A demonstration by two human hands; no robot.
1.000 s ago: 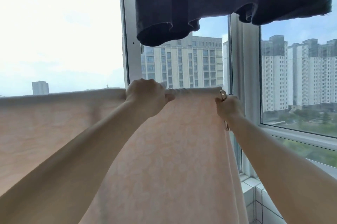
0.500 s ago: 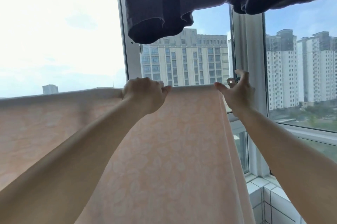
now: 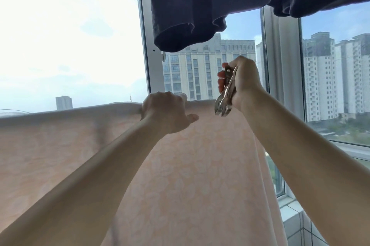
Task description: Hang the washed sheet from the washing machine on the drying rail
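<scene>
A pale peach sheet (image 3: 180, 175) with a faint leaf pattern hangs folded over the drying rail, which lies hidden under its top fold. My left hand (image 3: 166, 111) grips that top fold near the middle, fingers curled over it. My right hand (image 3: 240, 83) is raised just above the sheet's right end and squeezes a metal clothes clip (image 3: 225, 95). The clip's jaws point down and stand apart, a little above the fold.
A dark navy garment (image 3: 220, 1) hangs overhead, low across the top of the view. Behind the sheet are window panes and white frames (image 3: 280, 55). A tiled ledge (image 3: 300, 221) sits at the lower right below the window.
My right hand has let go of the sheet's right edge, lifted, and now holds the metal clip with its jaws apart. My left hand has stayed on the top fold.
</scene>
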